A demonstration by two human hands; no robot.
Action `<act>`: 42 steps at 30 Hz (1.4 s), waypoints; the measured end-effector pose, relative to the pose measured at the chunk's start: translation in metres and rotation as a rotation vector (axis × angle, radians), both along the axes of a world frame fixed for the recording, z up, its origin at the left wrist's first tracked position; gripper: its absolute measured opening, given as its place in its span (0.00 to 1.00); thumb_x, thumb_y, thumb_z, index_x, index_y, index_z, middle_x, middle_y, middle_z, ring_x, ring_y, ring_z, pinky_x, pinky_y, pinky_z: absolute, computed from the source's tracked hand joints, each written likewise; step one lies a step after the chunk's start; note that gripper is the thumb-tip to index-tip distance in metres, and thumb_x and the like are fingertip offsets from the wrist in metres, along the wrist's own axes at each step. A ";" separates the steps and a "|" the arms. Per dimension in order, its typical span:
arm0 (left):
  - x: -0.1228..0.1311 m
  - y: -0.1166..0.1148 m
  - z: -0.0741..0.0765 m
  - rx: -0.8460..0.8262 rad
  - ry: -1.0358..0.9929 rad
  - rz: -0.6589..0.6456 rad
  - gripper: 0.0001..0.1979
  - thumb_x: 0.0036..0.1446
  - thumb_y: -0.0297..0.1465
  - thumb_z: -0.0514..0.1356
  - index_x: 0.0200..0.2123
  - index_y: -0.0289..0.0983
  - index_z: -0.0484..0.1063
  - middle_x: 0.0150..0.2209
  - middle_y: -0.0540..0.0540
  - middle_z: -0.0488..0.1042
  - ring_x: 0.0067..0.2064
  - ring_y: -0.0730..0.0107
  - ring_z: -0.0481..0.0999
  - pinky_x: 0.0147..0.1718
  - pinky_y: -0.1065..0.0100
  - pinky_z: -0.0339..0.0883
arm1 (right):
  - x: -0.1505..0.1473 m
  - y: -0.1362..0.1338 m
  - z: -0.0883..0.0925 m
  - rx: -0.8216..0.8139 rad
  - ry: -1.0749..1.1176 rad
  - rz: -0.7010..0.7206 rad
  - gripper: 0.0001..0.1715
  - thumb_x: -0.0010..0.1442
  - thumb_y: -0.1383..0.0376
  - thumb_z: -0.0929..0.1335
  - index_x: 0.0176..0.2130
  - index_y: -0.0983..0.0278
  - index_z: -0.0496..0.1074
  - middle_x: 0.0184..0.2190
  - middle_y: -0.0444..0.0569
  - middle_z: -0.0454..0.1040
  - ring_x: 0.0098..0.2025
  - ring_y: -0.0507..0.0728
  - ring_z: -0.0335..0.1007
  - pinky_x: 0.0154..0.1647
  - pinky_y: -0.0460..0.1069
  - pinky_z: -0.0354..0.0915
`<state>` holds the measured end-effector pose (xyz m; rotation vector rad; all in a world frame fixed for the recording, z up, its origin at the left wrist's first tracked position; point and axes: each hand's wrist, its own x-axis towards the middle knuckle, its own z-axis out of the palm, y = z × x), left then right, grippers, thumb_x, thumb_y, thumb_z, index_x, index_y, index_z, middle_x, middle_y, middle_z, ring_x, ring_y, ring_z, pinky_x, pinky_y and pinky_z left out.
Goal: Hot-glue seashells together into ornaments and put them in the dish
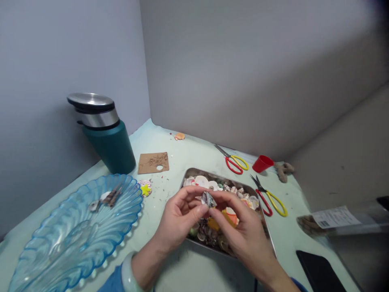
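Between the fingertips of my left hand (180,211) and my right hand (240,219) is a small grey-and-white shell (208,199), pinched by both. My hands are held over a metal tray (269,233) filled with shells and small pieces, some white, some brown, some orange and yellow. The hands and the shell hide part of the tray's contents. To the left lies a scalloped blue glass dish (88,247) with a few brown and white pieces (109,198) in it.
A teal bottle (112,146) stands at the back left, near a brown card (153,163). Two pairs of red-and-yellow scissors (233,160), a red cup (263,163) and a brown knobbly piece (284,171) lie beyond the tray. At the lower right are a black phone-like slab (319,271) and a labelled clear bag (337,219).
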<state>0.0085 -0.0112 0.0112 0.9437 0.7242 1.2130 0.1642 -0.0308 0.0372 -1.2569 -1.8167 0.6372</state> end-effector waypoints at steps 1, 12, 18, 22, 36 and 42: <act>0.000 0.000 0.000 0.001 0.003 -0.001 0.13 0.49 0.30 0.67 0.40 0.36 0.74 0.36 0.44 0.78 0.34 0.71 0.75 0.37 0.70 0.69 | 0.001 0.000 0.000 0.003 -0.002 0.001 0.13 0.62 0.67 0.66 0.47 0.59 0.69 0.40 0.45 0.74 0.40 0.53 0.70 0.41 0.46 0.65; 0.000 -0.002 -0.004 0.021 0.037 -0.028 0.13 0.50 0.29 0.66 0.41 0.37 0.75 0.37 0.45 0.78 0.35 0.70 0.75 0.38 0.68 0.70 | 0.008 0.002 0.001 -0.116 0.054 0.020 0.10 0.60 0.65 0.67 0.44 0.59 0.72 0.42 0.47 0.76 0.44 0.55 0.71 0.42 0.47 0.67; 0.002 -0.001 -0.002 -0.021 -0.005 -0.024 0.13 0.47 0.27 0.68 0.38 0.36 0.76 0.29 0.48 0.77 0.30 0.74 0.73 0.33 0.70 0.71 | 0.009 0.004 0.001 -0.208 0.166 0.014 0.10 0.57 0.64 0.69 0.42 0.60 0.75 0.37 0.46 0.77 0.38 0.55 0.73 0.40 0.48 0.69; 0.003 0.001 -0.001 -0.038 -0.013 -0.022 0.13 0.45 0.27 0.68 0.37 0.37 0.77 0.28 0.48 0.76 0.29 0.73 0.73 0.33 0.69 0.72 | 0.012 0.004 -0.002 -0.253 0.184 0.019 0.11 0.57 0.64 0.70 0.42 0.59 0.75 0.38 0.46 0.77 0.39 0.55 0.72 0.40 0.48 0.69; 0.001 0.001 -0.001 0.012 0.003 -0.056 0.13 0.45 0.23 0.68 0.37 0.37 0.78 0.28 0.49 0.78 0.28 0.75 0.76 0.30 0.75 0.71 | 0.020 0.009 -0.009 -0.332 0.275 0.057 0.11 0.54 0.63 0.73 0.40 0.53 0.77 0.36 0.41 0.77 0.37 0.52 0.71 0.39 0.46 0.67; 0.001 0.001 -0.002 0.029 0.017 -0.072 0.14 0.45 0.23 0.67 0.38 0.38 0.78 0.27 0.50 0.79 0.28 0.74 0.77 0.30 0.75 0.71 | 0.022 0.009 -0.012 -0.389 0.324 0.080 0.11 0.54 0.63 0.73 0.40 0.54 0.77 0.34 0.41 0.77 0.35 0.51 0.71 0.36 0.46 0.66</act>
